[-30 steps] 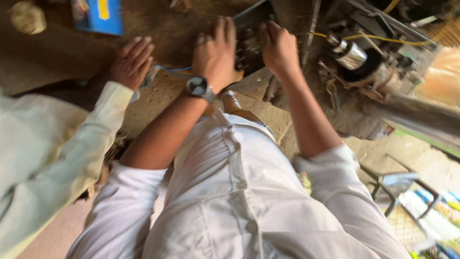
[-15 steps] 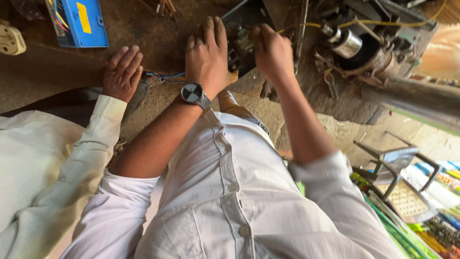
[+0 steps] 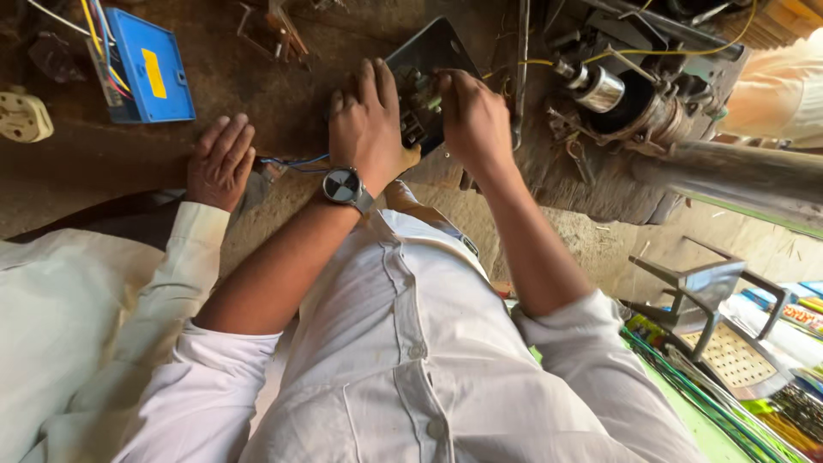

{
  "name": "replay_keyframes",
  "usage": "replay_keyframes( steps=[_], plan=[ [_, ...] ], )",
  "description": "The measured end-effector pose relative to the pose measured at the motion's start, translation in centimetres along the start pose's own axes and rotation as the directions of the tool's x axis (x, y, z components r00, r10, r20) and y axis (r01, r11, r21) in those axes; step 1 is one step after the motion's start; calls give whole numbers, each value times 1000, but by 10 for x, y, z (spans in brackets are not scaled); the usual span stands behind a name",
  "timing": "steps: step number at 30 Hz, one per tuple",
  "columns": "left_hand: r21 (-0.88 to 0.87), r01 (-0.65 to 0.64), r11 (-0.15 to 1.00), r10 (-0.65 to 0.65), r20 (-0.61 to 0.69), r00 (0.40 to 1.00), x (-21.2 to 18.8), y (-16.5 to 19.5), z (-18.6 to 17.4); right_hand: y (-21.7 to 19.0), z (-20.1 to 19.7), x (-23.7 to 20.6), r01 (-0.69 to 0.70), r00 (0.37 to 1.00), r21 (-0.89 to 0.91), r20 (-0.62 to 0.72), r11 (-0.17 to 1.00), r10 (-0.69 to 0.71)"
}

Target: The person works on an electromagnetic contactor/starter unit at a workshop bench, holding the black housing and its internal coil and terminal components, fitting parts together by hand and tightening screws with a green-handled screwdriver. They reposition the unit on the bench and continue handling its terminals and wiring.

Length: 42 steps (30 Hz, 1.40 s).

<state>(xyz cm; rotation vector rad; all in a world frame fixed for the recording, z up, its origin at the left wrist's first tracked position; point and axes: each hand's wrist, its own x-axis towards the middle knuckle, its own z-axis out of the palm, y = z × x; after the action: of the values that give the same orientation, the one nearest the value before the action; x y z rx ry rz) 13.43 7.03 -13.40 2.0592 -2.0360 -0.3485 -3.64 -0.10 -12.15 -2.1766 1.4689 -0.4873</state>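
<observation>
Thing: dark switch plate [image 3: 433, 60] on the counter [image 3: 257, 77], long axis running up-right, away from the body.
Left hand [image 3: 367, 129]: flat, pressing its near left edge.
Right hand [image 3: 474, 116]: pinching small fittings [image 3: 420, 103]; nearer the work.

You're at a repair workshop, grimy wooden desk [image 3: 257, 77] in front of you, blue electrical box [image 3: 150, 64] with loose wires, bare metal motor [image 3: 617, 99], scattered tools, white socket [image 3: 24, 117], dark switch plate [image 3: 429, 60], shop goods stacked alongside
</observation>
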Motion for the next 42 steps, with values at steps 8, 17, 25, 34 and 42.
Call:
replay_keyframes(
  steps=[8,17,25,34,42],
  plan=[
    [-25,47,999,-47,16,999,-2,-1,2,13,-10,0,-190,978,59,93,980,184],
    [-54,44,998,-43,4,999,2,-4,-1,8,12,3,196,981,-254,63,947,-186],
    [6,33,999,-33,-34,999,1,-5,0,2,7,5,-172,971,-32,163,985,174],
    [-10,57,998,-57,61,997,0,-5,-6,5,-4,3,-8,998,163,58,987,-2],
    [2,48,999,-48,36,998,4,-6,-4,-3,15,3,10,999,-91,43,996,-7]
  ],
)
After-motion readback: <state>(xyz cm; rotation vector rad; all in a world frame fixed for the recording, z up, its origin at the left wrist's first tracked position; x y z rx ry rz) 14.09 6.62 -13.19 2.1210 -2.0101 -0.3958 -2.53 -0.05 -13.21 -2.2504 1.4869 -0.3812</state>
